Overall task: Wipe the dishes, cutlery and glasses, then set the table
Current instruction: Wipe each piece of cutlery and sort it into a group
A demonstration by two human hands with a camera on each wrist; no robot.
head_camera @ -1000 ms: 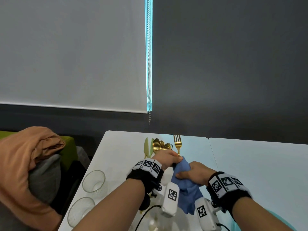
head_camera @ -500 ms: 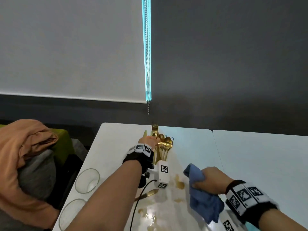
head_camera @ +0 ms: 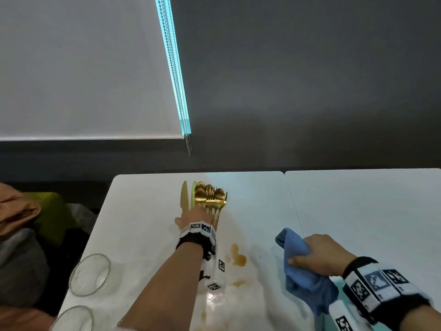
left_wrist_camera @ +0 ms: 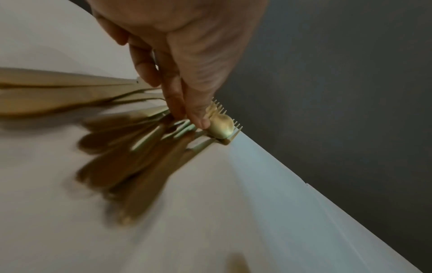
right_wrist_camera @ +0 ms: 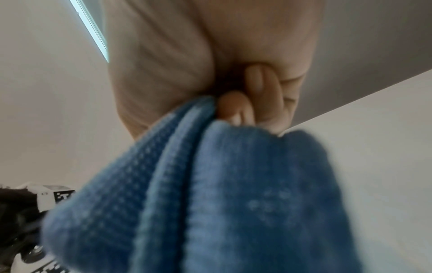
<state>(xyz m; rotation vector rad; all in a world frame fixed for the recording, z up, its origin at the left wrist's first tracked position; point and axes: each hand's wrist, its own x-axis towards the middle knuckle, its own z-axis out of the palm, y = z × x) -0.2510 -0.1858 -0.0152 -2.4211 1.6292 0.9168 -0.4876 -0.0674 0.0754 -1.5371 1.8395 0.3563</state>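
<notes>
A pile of gold cutlery (head_camera: 210, 197), spoons and forks, lies at the far side of the white table (head_camera: 143, 211), with a gold knife (head_camera: 184, 197) at its left edge. My left hand (head_camera: 194, 217) reaches onto the pile. In the left wrist view its straight fingers (left_wrist_camera: 177, 103) touch the blurred cutlery (left_wrist_camera: 219, 125) beside a spoon bowl. My right hand (head_camera: 317, 254) hovers nearer to me on the right and grips a bunched blue cloth (head_camera: 300, 261). The right wrist view shows its fingers (right_wrist_camera: 233, 103) curled into the cloth (right_wrist_camera: 210, 184).
Two clear glasses (head_camera: 89, 274) (head_camera: 71, 318) stand at the table's near left edge. Brown smears (head_camera: 238, 256) mark the glossy top between my arms. A seam (head_camera: 293, 206) joins a second white table on the right. An orange garment (head_camera: 16, 211) lies on a green seat at the left.
My hands came apart. The left one carried the gold fork away from the cloth to the pile at the far side. The right one drew back to the right with the cloth.
</notes>
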